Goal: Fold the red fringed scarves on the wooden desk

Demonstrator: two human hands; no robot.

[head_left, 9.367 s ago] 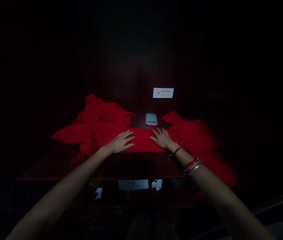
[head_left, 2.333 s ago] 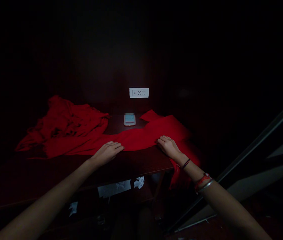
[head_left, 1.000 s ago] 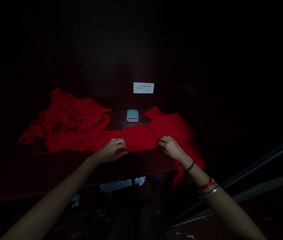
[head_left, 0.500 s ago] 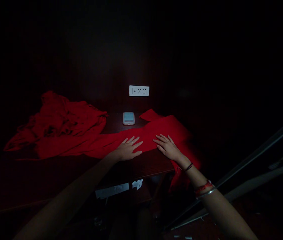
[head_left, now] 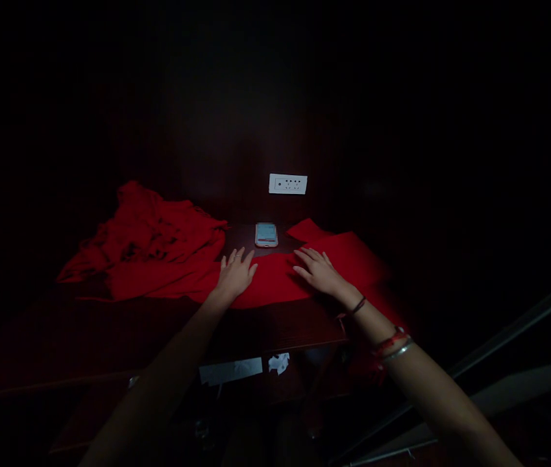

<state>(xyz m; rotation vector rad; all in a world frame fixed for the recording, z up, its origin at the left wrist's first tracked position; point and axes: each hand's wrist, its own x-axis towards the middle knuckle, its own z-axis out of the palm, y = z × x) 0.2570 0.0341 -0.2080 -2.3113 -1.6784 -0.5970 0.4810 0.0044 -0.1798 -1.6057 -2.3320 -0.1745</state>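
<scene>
Our left hand (head_left: 237,275) and right hand (head_left: 321,274) lie splayed over red cloth (head_left: 275,279). A shelf (head_left: 282,389) under our bench (head_left: 280,327) holds white paper (head_left: 230,371).

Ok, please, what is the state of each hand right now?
Left hand: open, fingers spread over the red cloth.
Right hand: open, palm down over the same cloth.

The left hand (head_left: 237,277) has moved forward over the red cloth (head_left: 275,284), fingers (head_left: 248,258) uncurled.

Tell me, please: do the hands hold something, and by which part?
Nothing is held: left hand and right hand are open, palms down, at the red cloth.
</scene>
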